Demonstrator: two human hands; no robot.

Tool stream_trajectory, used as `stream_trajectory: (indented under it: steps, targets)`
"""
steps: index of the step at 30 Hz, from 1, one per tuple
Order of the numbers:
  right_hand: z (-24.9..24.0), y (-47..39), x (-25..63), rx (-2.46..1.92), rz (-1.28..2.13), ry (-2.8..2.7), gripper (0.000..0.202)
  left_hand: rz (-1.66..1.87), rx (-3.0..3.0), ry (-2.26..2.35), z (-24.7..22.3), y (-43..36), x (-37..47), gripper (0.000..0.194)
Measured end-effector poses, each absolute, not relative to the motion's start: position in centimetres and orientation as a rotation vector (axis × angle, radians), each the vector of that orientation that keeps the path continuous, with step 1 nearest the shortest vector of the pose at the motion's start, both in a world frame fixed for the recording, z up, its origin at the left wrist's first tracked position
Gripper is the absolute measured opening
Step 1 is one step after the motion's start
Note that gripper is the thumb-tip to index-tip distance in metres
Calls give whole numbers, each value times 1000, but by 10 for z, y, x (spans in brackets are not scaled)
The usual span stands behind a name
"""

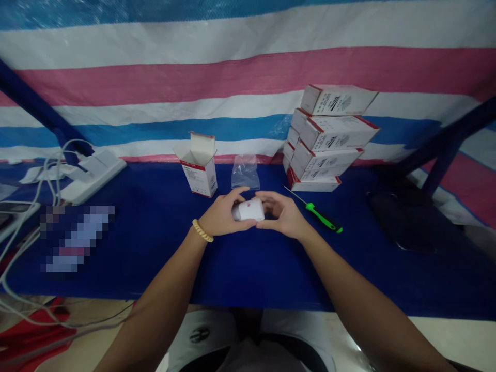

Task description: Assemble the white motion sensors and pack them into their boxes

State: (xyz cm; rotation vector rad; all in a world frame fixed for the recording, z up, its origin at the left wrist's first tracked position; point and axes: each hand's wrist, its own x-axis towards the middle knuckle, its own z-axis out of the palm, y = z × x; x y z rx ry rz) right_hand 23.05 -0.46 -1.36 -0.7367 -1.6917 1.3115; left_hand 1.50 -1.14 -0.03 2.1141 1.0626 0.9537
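A small white rounded device [251,209] with a tiny red mark is held over the blue table; its exact kind does not show. My left hand [225,212] is closed around its left end, thumb along the front. From the other side, my right hand [284,214] curls in, its thumb and fingertips against the right end. Just behind the hands lies a clear plastic bag [246,172]. An opened white and red carton [200,173] stands behind my left hand, flaps up. To the right of my right hand rests a green and black screwdriver [323,217].
Several white and red boxes [329,139] are stacked at the back right. A dark flat object [401,222] lies at the far right. On the left are a white power strip [95,178], tangled white cables [48,178] and a blurred-out item [79,240]. A striped tarp [232,77] hangs behind the blue table [263,274].
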Motion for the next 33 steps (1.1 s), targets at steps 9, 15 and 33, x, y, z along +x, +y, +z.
stream_trajectory:
  steps: [9,15,33]
  targets:
    - [-3,30,288,-1452,896,-1635,14,1259,1933,1227,1,-10,15,68]
    - [-19,33,286,-1627,552,-1947,5,1323,1928,1129,6,-11,17,55]
    - [11,-7,239,-1004,1123,-1789,21,1145,1850,944,5,-9,12,43]
